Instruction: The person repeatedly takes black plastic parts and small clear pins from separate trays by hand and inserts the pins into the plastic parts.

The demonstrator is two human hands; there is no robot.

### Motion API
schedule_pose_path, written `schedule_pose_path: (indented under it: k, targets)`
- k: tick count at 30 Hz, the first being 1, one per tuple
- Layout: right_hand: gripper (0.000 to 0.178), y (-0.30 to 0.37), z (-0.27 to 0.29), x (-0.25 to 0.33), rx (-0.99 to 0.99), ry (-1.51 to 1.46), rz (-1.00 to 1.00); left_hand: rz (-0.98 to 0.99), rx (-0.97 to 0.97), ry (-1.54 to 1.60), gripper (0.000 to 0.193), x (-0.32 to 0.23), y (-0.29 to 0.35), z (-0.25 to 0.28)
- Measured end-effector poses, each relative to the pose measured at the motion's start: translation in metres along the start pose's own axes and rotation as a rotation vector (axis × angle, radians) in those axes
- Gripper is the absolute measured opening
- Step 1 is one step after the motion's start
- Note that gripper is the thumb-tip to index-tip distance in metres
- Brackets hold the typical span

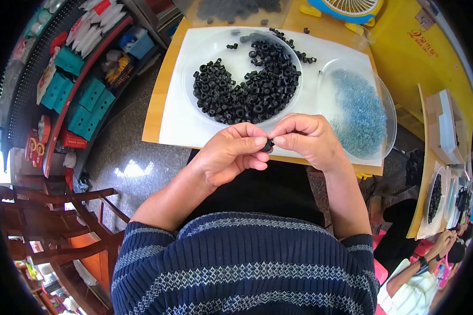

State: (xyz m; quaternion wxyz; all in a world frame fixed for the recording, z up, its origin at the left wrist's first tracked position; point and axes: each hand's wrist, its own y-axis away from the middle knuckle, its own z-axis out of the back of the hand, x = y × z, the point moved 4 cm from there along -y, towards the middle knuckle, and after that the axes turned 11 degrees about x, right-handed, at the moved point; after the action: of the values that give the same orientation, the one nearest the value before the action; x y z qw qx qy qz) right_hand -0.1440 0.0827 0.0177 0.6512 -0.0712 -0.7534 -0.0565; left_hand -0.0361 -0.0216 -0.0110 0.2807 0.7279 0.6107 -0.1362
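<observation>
Presently, both hands are at the small black part, low centre of the spread of things, just off the near edge of the counter. Left hand (227, 151): thumb and forefinger closed on the small black part (267, 146) from the left; remaining fingers loosely curled beneath. Right hand (314, 139): thumb and forefinger pinched together at the part's upper right edge, other fingers folded in.

Orientation: visible portion of the part slants, lower left to upper right, upper end toward the right fingertips. Apparent long axis follows that slant; true axis uncertain, as fingertips cover both sides. Bore or opening, and which way it would face: cannot tell.

Outward: round clear tray (219, 48) at upper centre, with a heap of black parts (247, 89) lying every which way, some showing ring-like ends. Individual outlines merge in the heap. A few loose ones beyond the tray's upper right rim. At right, a clear dish (328, 73) holds pale blue granules (358, 113), too fine to separate. White sheet (174, 107) lies under the tray, on the wooden counter (155, 113).

Top edge: translucent bag (197, 13) with dark contents, cut off and blurred by the plastic; blue-and-yellow fan (347, 9), also cut off. Lower right: another person (415, 283), partly lost at the dark fisheye rim.
</observation>
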Motion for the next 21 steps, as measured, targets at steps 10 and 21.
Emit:
schedule_pose_path:
  k: [10,21]
  targets:
    - [0.009,-0.002,0.003,-0.013,-0.029,-0.142,-0.017,0.021,-0.002,0.088,0.006,0.003,-0.003,0.002]
    - [0.014,-0.001,0.003,-0.002,-0.010,0.189,0.098,0.030,0.000,0.098,0.007,0.005,-0.006,0.002]
